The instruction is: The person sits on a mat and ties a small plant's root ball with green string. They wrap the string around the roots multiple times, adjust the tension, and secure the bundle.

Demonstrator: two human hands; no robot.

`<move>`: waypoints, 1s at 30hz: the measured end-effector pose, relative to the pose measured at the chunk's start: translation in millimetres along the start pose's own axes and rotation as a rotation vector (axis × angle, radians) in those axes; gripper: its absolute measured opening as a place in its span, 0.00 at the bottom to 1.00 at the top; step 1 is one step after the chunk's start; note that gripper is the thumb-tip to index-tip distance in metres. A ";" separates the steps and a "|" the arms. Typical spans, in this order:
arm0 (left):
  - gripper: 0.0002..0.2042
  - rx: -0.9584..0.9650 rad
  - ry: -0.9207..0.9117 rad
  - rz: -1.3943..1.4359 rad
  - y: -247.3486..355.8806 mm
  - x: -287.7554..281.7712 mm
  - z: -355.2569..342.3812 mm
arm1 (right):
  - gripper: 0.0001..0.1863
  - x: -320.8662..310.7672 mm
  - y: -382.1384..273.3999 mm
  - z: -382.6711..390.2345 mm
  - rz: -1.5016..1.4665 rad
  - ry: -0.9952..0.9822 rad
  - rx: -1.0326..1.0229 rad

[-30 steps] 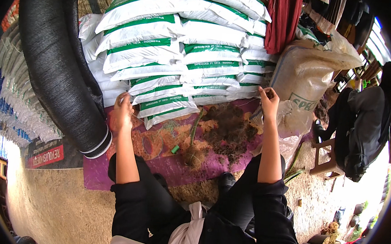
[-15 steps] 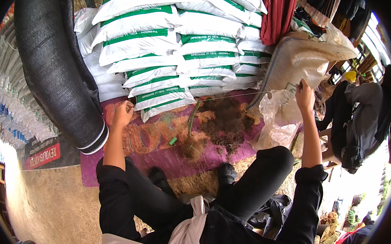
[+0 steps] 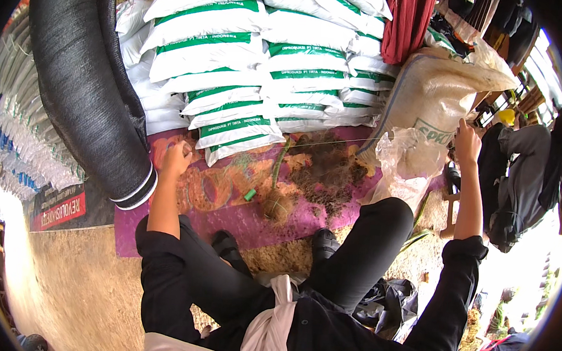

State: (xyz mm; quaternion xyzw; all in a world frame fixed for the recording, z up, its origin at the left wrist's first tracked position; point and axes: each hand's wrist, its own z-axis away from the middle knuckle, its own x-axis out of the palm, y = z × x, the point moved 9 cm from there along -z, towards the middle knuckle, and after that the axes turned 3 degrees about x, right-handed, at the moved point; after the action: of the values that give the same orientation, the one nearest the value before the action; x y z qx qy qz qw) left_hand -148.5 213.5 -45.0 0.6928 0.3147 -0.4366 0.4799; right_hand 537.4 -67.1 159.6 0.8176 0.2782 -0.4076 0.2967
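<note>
A thin pale thread [image 3: 334, 141] runs taut across the front of me, from one hand to the other. My left hand [image 3: 176, 159] is closed on one end, beside the lowest white sack. Out to the right, my right hand [image 3: 468, 146] pinches the other end in front of the big woven sack. Between my feet and the sacks sits a round, brown, fibre-wrapped root ball [image 3: 278, 206] with a green stem [image 3: 278, 162] rising from it. A small green spool [image 3: 249, 194] lies on its left. Dark loose soil [image 3: 329, 169] is heaped to its right.
White-and-green sacks [image 3: 216, 75] are stacked ahead on a purple printed sheet [image 3: 129, 230]. A black mesh roll [image 3: 83, 92] leans at left. At right stand a woven sack [image 3: 421, 87] and clear plastic bag [image 3: 401, 160]. Another person [image 3: 519, 171] in dark clothes is beyond them.
My right hand has moved further right, widening the span of thread. My left hand stays near the lowest sack. The view has shifted slightly.
</note>
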 end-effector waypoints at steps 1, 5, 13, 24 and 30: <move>0.10 -0.021 -0.012 -0.011 -14.0 5.4 1.7 | 0.10 -7.0 -11.4 0.7 0.011 0.058 -0.078; 0.12 0.023 -0.119 0.065 -1.6 21.4 7.3 | 0.23 -37.3 -99.5 30.8 -0.093 0.153 -0.251; 0.14 0.311 -0.254 0.706 184.1 -5.5 24.3 | 0.20 -89.2 -258.7 91.5 -0.589 -0.167 -0.532; 0.14 0.291 -0.314 0.995 222.4 13.4 26.5 | 0.12 -23.7 -371.9 159.0 -1.699 -1.084 -0.487; 0.18 -0.220 -0.343 1.251 153.8 42.8 27.5 | 0.10 8.3 -333.1 129.0 -1.767 -0.972 -0.169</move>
State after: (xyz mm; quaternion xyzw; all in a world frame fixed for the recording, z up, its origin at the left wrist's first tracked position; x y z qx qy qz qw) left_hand -7.3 135.9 -28.2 0.6124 -0.1856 -0.1449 0.7546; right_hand 244.9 65.7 3.3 0.0407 0.6608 -0.7490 0.0270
